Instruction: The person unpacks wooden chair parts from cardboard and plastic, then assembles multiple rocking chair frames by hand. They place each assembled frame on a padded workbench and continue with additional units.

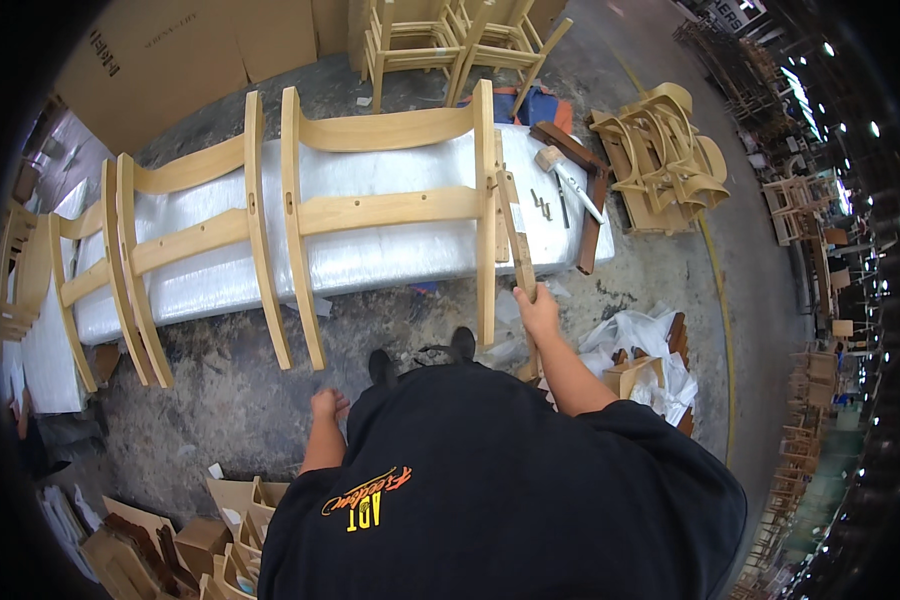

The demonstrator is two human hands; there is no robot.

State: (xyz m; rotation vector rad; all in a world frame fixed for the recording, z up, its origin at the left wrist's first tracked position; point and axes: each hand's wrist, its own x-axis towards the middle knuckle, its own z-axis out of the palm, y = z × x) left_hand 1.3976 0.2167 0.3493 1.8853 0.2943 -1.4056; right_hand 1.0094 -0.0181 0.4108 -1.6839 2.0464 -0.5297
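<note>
My right hand (540, 311) grips the near end of a slim, curved wooden chair leg (519, 235). The leg points away from me, just right of the nearest pale chair back frame (390, 208). My left hand (330, 404) hangs low beside my body, fingers curled and nothing visible in them. That frame has two uprights joined by two cross rails. It lies on a long bench wrapped in clear plastic (215, 295), and its uprights overhang the near edge. Two similar frames, the middle one (192, 240) and the far left one (84, 280), lie along the same bench.
On the bench's right end lie a mallet (549, 158), small dark metal pieces (541, 203) and dark brown wooden parts (594, 232). Curved chair parts (665, 160) are stacked at the right. Plastic-wrapped parts (630, 350) lie near my right arm. Chair frames (420, 45) stand beyond the bench.
</note>
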